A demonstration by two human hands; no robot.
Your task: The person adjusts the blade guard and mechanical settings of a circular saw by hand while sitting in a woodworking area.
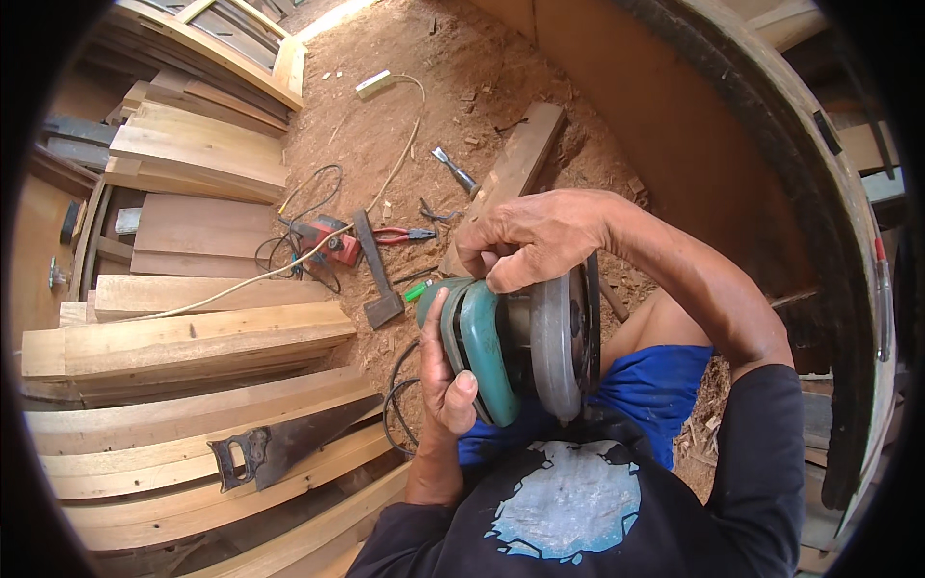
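Note:
My left hand (pixel 451 371) is wrapped around the teal housing of a power tool (pixel 496 356), its thumb lying on the near side. The tool rests above my lap, with a black body and a round grey guard-like part on its right. My right hand (pixel 540 239) reaches over the top of the tool. Its fingers are curled and its thumb touches the upper edge of the housing; whatever lies between the fingertips is hidden. A small bright green object (pixel 416 290) shows just beyond the housing, near my left fingertips.
Stacked planks (pixel 202 337) fill the left side, with a handsaw (pixel 289 448) on them. On the sawdust-strewn ground lie a red power tool (pixel 332 241), pliers (pixel 405 234), a hammer-like tool (pixel 376 275), a chisel (pixel 455 171), a wooden beam (pixel 515 173) and a corded power strip (pixel 373 84). A large brown panel (pixel 674 125) stands right.

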